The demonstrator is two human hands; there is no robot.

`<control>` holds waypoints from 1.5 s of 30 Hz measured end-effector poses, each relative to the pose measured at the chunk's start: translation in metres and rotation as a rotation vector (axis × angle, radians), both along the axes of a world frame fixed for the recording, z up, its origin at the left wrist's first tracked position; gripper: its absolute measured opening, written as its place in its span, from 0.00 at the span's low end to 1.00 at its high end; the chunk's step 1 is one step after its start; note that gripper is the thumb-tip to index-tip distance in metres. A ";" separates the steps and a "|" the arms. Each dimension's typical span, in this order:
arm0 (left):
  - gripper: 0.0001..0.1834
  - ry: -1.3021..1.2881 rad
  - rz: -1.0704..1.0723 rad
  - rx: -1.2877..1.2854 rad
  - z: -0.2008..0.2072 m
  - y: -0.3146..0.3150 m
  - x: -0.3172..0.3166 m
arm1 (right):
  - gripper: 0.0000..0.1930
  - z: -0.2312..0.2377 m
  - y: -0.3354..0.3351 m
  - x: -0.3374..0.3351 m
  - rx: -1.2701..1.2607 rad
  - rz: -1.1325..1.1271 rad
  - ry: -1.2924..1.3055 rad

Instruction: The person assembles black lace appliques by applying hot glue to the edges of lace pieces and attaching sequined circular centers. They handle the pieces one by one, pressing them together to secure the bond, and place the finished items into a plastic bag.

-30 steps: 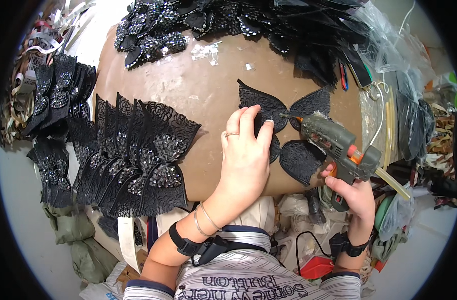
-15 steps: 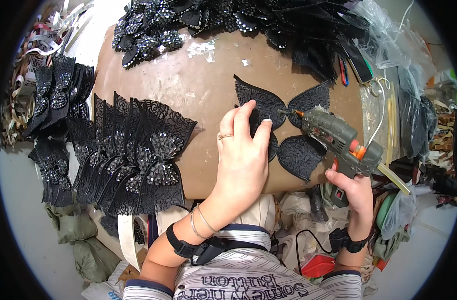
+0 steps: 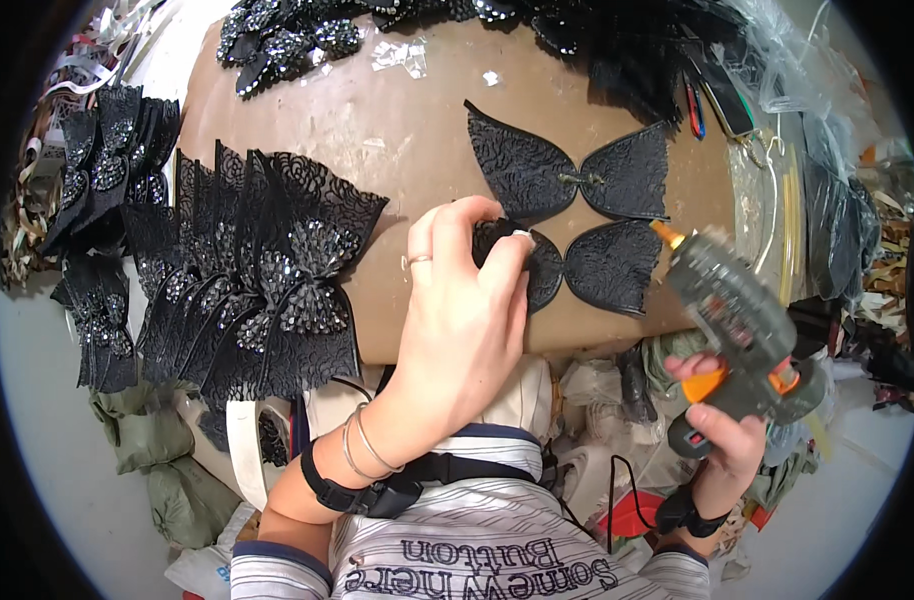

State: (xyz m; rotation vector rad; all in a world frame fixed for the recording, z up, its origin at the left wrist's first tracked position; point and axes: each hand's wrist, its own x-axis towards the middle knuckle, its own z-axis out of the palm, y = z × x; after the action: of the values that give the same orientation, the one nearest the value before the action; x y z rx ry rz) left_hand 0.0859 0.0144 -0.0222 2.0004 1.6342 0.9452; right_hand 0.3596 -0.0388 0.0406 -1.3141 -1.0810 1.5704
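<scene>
My right hand (image 3: 727, 425) grips a dark green glue gun (image 3: 734, 305) by its handle, with its orange-and-brass tip close to the right edges of the lace pieces. The upper black lace piece (image 3: 627, 172) is bow-shaped and lies flat, with a thin smear of glue (image 3: 583, 180) across its narrow middle. Below it lies a second lace piece (image 3: 612, 265), its left part covered by my left hand (image 3: 464, 310). The fingers of that hand are curled, thumb and forefinger near each other over something dark that I cannot make out.
Left of my hand stand overlapping black lace pieces with beaded bows (image 3: 277, 270); more sit at the far left (image 3: 112, 190). Beaded black bows (image 3: 307, 45) are heaped along the table's (image 3: 407, 120) far edge. Scissors (image 3: 695, 110) and yellowish glue sticks (image 3: 792, 220) lie at right.
The glue gun has moved off the upper lace piece's middle, right and down, uncovering the glue there. My left hand has shifted slightly left. The whole scene sits a little higher in view.
</scene>
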 end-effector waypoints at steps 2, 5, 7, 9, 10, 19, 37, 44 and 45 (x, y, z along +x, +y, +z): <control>0.13 0.029 -0.073 -0.006 -0.008 0.002 -0.004 | 0.20 -0.003 -0.010 -0.011 0.037 0.048 -0.096; 0.10 0.054 -0.050 0.030 -0.012 0.002 -0.003 | 0.16 -0.005 -0.017 -0.032 -0.105 0.030 -0.277; 0.10 0.047 -0.048 0.019 -0.012 0.002 -0.004 | 0.15 -0.013 -0.016 -0.036 -0.149 0.071 -0.365; 0.10 0.043 -0.044 0.008 -0.012 0.002 -0.004 | 0.13 -0.015 -0.015 -0.039 -0.192 0.069 -0.400; 0.10 0.040 -0.044 0.008 -0.013 0.002 -0.003 | 0.13 -0.016 -0.015 -0.041 -0.213 0.068 -0.417; 0.11 0.063 -0.051 0.010 -0.015 -0.001 -0.001 | 0.10 -0.008 -0.012 -0.048 -0.319 -0.016 -0.537; 0.11 0.082 -0.047 0.029 -0.013 -0.001 0.004 | 0.16 -0.016 -0.011 -0.024 -0.259 -0.106 -0.487; 0.10 0.137 -0.025 0.051 -0.013 -0.002 0.005 | 0.20 -0.012 -0.010 -0.004 -0.261 -0.145 -0.117; 0.10 0.163 -0.023 0.035 -0.011 -0.004 0.002 | 0.22 -0.012 -0.007 -0.008 -0.225 -0.162 0.029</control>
State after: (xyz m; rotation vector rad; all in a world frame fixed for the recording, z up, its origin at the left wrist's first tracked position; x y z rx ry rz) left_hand 0.0880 0.0107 -0.0332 2.1652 1.6859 0.8263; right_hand 0.3513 -0.0462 0.0289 -1.4839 -0.7760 1.6181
